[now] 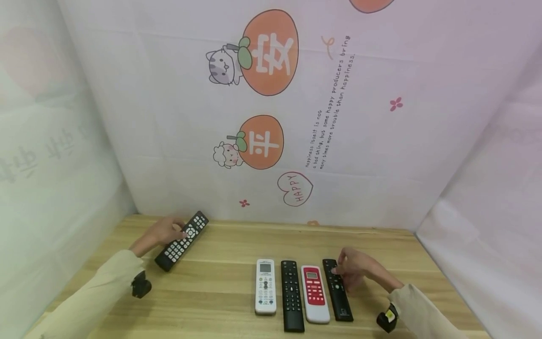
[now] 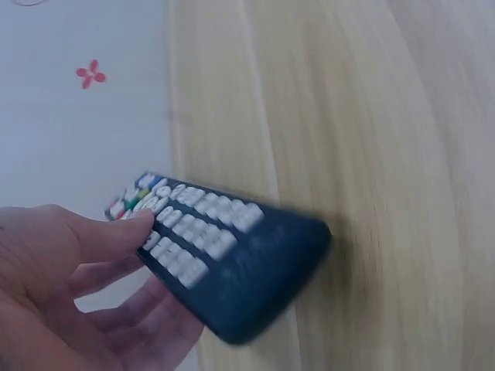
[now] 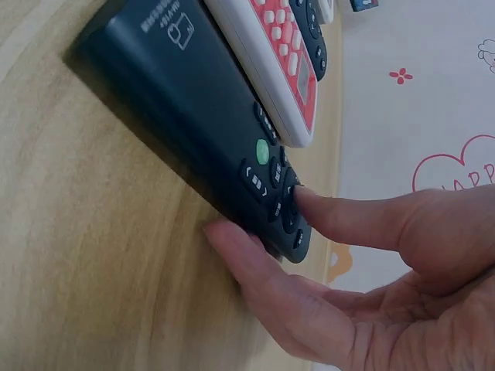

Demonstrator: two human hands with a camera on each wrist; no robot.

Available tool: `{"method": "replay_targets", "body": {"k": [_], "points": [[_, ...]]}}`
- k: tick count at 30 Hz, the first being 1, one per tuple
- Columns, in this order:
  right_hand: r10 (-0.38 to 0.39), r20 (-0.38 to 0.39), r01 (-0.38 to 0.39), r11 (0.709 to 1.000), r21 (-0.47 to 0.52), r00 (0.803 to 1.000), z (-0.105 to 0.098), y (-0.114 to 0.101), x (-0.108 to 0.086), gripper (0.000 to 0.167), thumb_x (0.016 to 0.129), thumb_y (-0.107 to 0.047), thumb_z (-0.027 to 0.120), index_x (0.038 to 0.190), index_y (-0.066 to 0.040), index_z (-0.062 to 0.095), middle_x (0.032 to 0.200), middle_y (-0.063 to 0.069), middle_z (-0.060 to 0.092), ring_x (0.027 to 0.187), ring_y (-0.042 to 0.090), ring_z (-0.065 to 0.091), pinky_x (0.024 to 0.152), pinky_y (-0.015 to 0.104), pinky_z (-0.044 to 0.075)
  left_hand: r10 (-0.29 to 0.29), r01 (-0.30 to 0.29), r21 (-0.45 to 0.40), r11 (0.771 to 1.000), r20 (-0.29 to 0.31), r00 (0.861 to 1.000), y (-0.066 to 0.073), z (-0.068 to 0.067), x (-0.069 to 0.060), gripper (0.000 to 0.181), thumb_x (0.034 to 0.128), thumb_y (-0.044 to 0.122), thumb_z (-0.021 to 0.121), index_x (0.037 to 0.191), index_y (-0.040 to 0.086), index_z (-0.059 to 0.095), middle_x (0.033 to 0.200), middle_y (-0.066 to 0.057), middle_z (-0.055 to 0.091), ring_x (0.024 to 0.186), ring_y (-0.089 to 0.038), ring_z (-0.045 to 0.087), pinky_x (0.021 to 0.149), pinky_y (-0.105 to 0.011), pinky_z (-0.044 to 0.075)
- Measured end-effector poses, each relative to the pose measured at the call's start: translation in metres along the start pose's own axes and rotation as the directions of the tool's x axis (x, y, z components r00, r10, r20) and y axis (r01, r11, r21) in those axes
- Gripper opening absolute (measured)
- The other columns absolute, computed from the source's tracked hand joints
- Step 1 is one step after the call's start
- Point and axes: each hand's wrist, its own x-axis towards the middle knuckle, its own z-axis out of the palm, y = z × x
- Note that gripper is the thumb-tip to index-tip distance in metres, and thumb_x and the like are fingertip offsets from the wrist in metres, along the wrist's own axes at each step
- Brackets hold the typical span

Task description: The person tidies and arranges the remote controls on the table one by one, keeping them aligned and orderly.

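Observation:
At the table's back left, my left hand (image 1: 165, 231) grips a black remote control with white buttons (image 1: 172, 250). In the left wrist view the thumb lies across its buttons, fingers underneath, and the remote's near end (image 2: 271, 270) is tilted above the wood. On the right, my right hand (image 1: 355, 266) pinches the top end of a slim black remote with a green button (image 1: 341, 299). The right wrist view shows the thumb on its keys and the index finger at its side edge. To its left lies a red-and-white remote (image 1: 318, 310).
A white remote (image 1: 266, 308) and a long black remote (image 1: 293, 322) complete the row on the wooden table (image 1: 211, 301). White printed cloth (image 1: 360, 188) rises behind the table, with cloth walls on both sides.

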Motion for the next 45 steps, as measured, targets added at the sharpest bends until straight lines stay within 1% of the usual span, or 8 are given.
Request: {"method": "replay_targets", "body": {"k": [4, 12, 18, 23, 28, 32, 36, 45], "points": [[-0.002, -0.042, 0.003, 1.0, 0.01, 0.999, 0.002, 0.0, 0.001, 0.028, 0.099, -0.009, 0.071, 0.112, 0.006, 0.051, 0.085, 0.019, 0.069, 0.072, 0.029, 0.074, 0.066, 0.04, 0.065, -0.068, 0.068, -0.138, 0.988, 0.009, 0.998, 0.004, 0.003, -0.003, 0.045, 0.0988, 0.015, 0.069, 0.129, -0.016, 0.059, 0.095, -0.022, 0.071, 0.076, -0.024, 0.069, 0.063, -0.038, 0.063], [-0.027, -0.088, 0.032, 0.998, 0.059, 0.996, 0.007, 0.004, 0.003, 0.028, 0.099, -0.012, 0.072, 0.109, 0.005, 0.052, 0.09, 0.021, 0.063, 0.072, 0.028, 0.072, 0.064, 0.041, 0.065, -0.133, 0.156, -0.375, 0.914, 0.086, 0.987, 0.016, 0.017, -0.011, 0.057, 0.1002, 0.018, 0.07, 0.142, -0.016, 0.051, 0.104, -0.021, 0.073, 0.084, -0.025, 0.073, 0.074, -0.043, 0.065], [-0.05, -0.121, 0.059, 0.995, 0.078, 0.991, 0.011, 0.005, 0.003, 0.024, 0.099, -0.01, 0.071, 0.106, 0.005, 0.053, 0.09, 0.021, 0.061, 0.074, 0.028, 0.068, 0.063, 0.041, 0.065, -0.106, 0.158, -0.509, 0.846, 0.13, 0.986, 0.028, 0.032, -0.022, 0.062, 0.0999, 0.021, 0.071, 0.143, -0.017, 0.048, 0.109, -0.022, 0.073, 0.089, -0.025, 0.074, 0.078, -0.042, 0.065], [-0.054, -0.126, 0.064, 0.995, 0.081, 0.991, 0.011, 0.005, 0.002, 0.023, 0.1, -0.01, 0.07, 0.106, 0.005, 0.053, 0.089, 0.021, 0.061, 0.073, 0.028, 0.069, 0.063, 0.041, 0.065, -0.068, 0.147, -0.571, 0.807, 0.158, 0.985, 0.038, 0.047, -0.028, 0.062, 0.0988, 0.019, 0.072, 0.141, -0.018, 0.048, 0.109, -0.021, 0.072, 0.088, -0.025, 0.073, 0.076, -0.041, 0.065], [-0.05, -0.116, 0.06, 0.995, 0.082, 0.992, 0.011, 0.006, 0.005, 0.023, 0.099, -0.009, 0.07, 0.106, 0.004, 0.053, 0.09, 0.021, 0.06, 0.075, 0.028, 0.068, 0.063, 0.041, 0.066, -0.074, 0.162, -0.577, 0.801, 0.172, 0.982, 0.047, 0.061, -0.034, 0.057, 0.0972, 0.016, 0.074, 0.138, -0.016, 0.051, 0.101, -0.019, 0.074, 0.081, -0.026, 0.075, 0.07, -0.04, 0.065], [-0.053, -0.114, 0.061, 0.996, 0.072, 0.992, 0.012, 0.007, 0.005, 0.021, 0.1, -0.009, 0.069, 0.105, 0.004, 0.053, 0.089, 0.021, 0.061, 0.074, 0.027, 0.068, 0.063, 0.04, 0.066, -0.061, 0.148, -0.573, 0.806, 0.167, 0.984, 0.053, 0.07, -0.038, 0.052, 0.0959, 0.014, 0.074, 0.134, -0.015, 0.054, 0.097, -0.018, 0.074, 0.078, -0.027, 0.075, 0.067, -0.04, 0.065], [-0.053, -0.11, 0.061, 0.996, 0.07, 0.993, 0.011, 0.006, 0.005, 0.02, 0.101, -0.008, 0.068, 0.104, 0.004, 0.052, 0.089, 0.021, 0.062, 0.074, 0.028, 0.068, 0.063, 0.041, 0.066, -0.04, 0.142, -0.588, 0.796, 0.184, 0.982, 0.058, 0.081, -0.041, 0.048, 0.0957, 0.013, 0.074, 0.129, -0.015, 0.055, 0.093, -0.017, 0.075, 0.077, -0.028, 0.076, 0.066, -0.04, 0.065], [-0.032, -0.094, 0.039, 0.997, 0.069, 0.995, 0.011, 0.005, 0.007, 0.02, 0.1, -0.008, 0.068, 0.107, 0.004, 0.052, 0.09, 0.021, 0.063, 0.074, 0.027, 0.07, 0.064, 0.04, 0.066, -0.006, 0.171, -0.613, 0.772, 0.262, 0.965, 0.075, 0.098, -0.052, 0.051, 0.0967, 0.009, 0.072, 0.132, -0.019, 0.048, 0.093, -0.021, 0.074, 0.074, -0.026, 0.075, 0.064, -0.037, 0.065]]}}
